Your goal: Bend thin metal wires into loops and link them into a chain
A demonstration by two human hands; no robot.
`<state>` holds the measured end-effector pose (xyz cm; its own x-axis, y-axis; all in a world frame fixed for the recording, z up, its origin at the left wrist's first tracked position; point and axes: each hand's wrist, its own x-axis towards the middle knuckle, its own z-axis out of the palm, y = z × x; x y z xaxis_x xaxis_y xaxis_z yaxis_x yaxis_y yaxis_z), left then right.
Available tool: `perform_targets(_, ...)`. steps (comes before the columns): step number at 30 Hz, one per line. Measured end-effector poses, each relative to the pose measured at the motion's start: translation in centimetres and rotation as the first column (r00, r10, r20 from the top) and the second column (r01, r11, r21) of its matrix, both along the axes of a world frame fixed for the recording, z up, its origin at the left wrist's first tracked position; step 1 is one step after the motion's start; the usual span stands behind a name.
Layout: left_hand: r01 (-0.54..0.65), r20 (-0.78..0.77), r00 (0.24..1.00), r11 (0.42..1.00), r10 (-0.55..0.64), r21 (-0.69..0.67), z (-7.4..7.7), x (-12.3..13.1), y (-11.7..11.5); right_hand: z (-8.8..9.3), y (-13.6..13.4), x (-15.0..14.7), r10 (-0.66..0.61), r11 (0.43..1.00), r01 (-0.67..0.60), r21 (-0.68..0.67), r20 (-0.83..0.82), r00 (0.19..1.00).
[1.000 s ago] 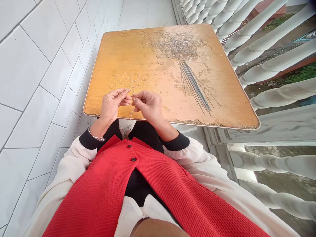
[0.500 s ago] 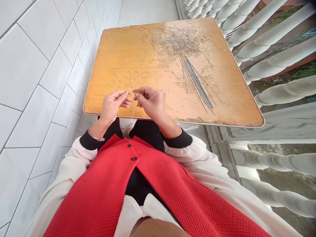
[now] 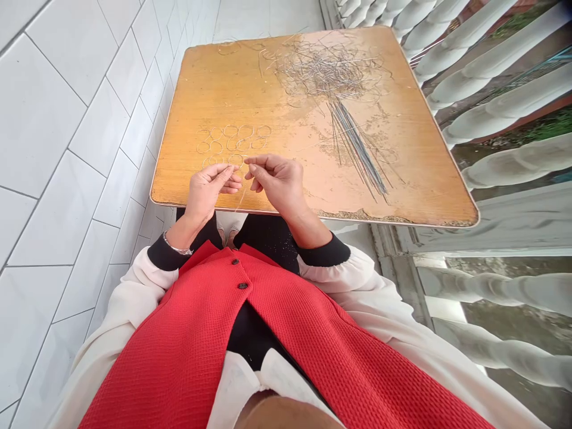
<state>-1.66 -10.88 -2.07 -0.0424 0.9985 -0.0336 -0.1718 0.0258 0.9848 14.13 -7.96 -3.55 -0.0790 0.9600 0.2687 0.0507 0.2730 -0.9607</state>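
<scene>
**One fine wire strand (image 3: 242, 199) in hand, rows of wire rings (image 3: 232, 140) just beyond**

The strand runs down past the near edge of the table from the left hand (image 3: 206, 192), whose thumb and fingertips are pressed together on it. The right hand (image 3: 277, 182) is just beside it, not touching, with fingers curled and thumb and forefinger pressed together at the tips. Whether those tips pinch the strand cannot be determined. The rings lie flat in rows on a wood-veneer table top (image 3: 214, 89), the lowest almost at the fingers. Farther out on the same top are a bundle of straight wires (image 3: 357, 149) and a tangled heap of wire pieces (image 3: 326, 68). The person wears a red waistcoat (image 3: 179, 339), cream sleeves with black cuffs (image 3: 167, 253), and a bracelet (image 3: 176, 247) on the left wrist. A white tiled wall (image 3: 67, 149) runs along the left side, white balusters (image 3: 491, 77) along the right.
</scene>
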Motion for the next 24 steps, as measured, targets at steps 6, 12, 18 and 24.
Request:
perform_targets(6,0.013,-0.020,1.000,1.000,-0.013,-0.023,-0.6,0.5,-0.1,0.6,-0.2,-0.3,-0.030,0.998,0.027,-0.051,-0.061,0.998)
perform_targets(12,0.041,-0.110,0.993,0.999,-0.041,-0.006,-0.7,0.4,0.0,1.3,0.1,-0.6,-0.023,0.994,0.011,-0.107,-0.117,0.993)
perform_targets(18,0.082,-0.098,0.992,0.996,-0.084,-0.028,0.4,0.1,-0.1,1.3,0.4,-0.9,-0.046,0.994,0.031,-0.105,-0.136,0.990)
perform_targets(24,0.097,-0.081,0.992,0.995,-0.099,-0.028,0.3,-0.2,0.2,1.5,0.9,-0.6,-0.020,0.996,0.011,-0.084,-0.106,0.994)
